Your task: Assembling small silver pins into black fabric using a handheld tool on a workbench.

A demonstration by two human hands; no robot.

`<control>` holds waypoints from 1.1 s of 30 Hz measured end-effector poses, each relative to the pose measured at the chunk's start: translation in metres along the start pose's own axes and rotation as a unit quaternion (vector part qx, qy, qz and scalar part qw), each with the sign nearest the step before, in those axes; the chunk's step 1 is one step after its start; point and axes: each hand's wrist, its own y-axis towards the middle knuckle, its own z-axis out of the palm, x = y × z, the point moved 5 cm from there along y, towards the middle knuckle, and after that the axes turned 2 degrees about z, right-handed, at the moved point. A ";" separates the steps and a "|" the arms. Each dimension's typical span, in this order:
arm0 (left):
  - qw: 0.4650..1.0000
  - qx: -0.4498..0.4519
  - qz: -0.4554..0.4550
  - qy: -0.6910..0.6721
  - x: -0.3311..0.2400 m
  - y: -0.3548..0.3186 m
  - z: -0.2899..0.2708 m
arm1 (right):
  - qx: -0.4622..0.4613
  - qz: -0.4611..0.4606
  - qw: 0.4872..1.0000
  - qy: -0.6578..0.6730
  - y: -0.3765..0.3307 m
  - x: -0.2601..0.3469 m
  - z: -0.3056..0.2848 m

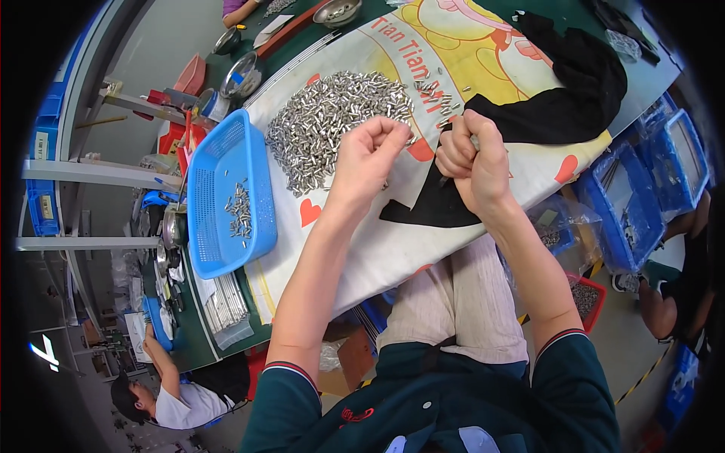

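– Left hand (pixel 368 157)?
– Pinched, thumb to forefinger, over the pile of metal pins (pixel 332 113), at eleven o'clock on the printed tablecloth (pixel 385 260); cannot tell whether gripping one
– Right hand (pixel 474 162)?
– Closed in a fist at two o'clock, above black cloth (pixel 559 115), with something greyish (pixel 475 141) inside, too small to name
– More pins?
– Yes, some in the blue basket (pixel 261 189) at nine o'clock, others scattered at one o'clock

- Metal pins (pixel 325 121): heaped on the tablecloth (pixel 385 257).
- Basket (pixel 260 181): left of the heap, with pins inside.
- Fabric (pixel 555 113): right of the heap, partly beneath right hand (pixel 476 162).
- Bins (pixel 625 257): right of the tablecloth.
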 end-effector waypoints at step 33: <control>0.912 0.076 0.150 0.373 0.007 -0.033 0.025 | 0.002 0.001 0.999 -0.034 0.001 -0.001 0.001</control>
